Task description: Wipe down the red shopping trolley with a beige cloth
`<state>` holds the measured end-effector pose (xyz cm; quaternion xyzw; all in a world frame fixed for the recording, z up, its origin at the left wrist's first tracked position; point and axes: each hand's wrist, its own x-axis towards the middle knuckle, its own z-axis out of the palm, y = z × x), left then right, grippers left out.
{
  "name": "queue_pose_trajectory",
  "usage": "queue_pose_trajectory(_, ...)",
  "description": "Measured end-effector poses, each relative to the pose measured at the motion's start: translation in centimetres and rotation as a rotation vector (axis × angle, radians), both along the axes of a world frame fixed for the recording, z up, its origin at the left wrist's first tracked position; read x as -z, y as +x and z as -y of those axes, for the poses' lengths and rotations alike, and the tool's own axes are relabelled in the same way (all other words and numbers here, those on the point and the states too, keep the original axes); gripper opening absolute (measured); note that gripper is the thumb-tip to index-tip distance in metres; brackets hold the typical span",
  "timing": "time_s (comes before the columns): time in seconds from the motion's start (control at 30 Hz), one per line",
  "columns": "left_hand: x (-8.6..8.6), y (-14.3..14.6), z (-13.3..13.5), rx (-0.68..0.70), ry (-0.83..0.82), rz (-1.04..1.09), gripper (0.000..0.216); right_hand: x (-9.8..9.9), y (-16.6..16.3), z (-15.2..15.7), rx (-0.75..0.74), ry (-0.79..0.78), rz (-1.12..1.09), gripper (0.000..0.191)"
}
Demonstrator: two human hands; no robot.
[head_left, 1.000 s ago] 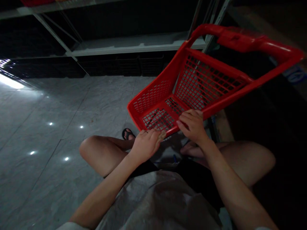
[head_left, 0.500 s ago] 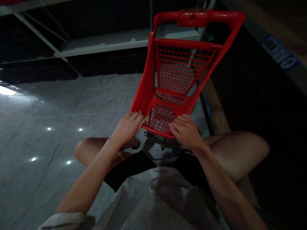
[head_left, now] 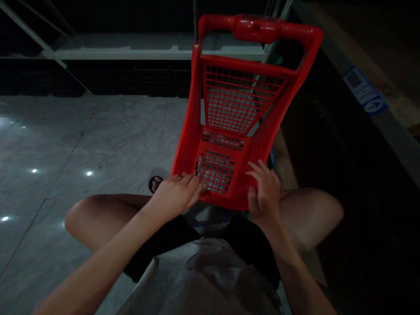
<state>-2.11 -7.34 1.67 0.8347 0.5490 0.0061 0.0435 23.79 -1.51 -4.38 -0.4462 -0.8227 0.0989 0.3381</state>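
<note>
A red plastic shopping-cart basket [head_left: 236,100] with mesh walls and a thick push handle [head_left: 259,27] at its far end stands tilted in front of me, its near end over my lap. My left hand [head_left: 175,197] grips the basket's near left rim, fingers curled on the edge. Pressed against the near right corner is my right hand [head_left: 264,192], thumb underneath and fingers lying on the wall. I sit with bare knees apart, in black shorts and a pale shirt.
Pale marble floor [head_left: 82,153] spreads to the left with small light reflections. Low metal shelving [head_left: 131,52] with dark crates runs along the back. A dark shelf unit with a blue price label [head_left: 364,92] stands on the right. A sandalled foot [head_left: 154,183] shows by my left knee.
The basket has swung from pointing right to pointing straight away from me and come closer. My right hand has shifted from the front rim to the right corner.
</note>
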Motion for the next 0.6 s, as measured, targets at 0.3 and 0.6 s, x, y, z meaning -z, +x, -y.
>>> queue_pose_trajectory(0.3, 1.1, 4.8, 0.8, 0.212, -0.209, 0.087, 0.021, -1.9, 1.9, -2.1, 0.067, -0.156, -0.205, 0.033)
queue_pose_trajectory(0.6, 3.3, 12.6, -3.6, 0.048, -0.811, 0.822, 0.012, -1.2, 4.4, -3.9, 0.079, -0.278, -0.325, 0.042)
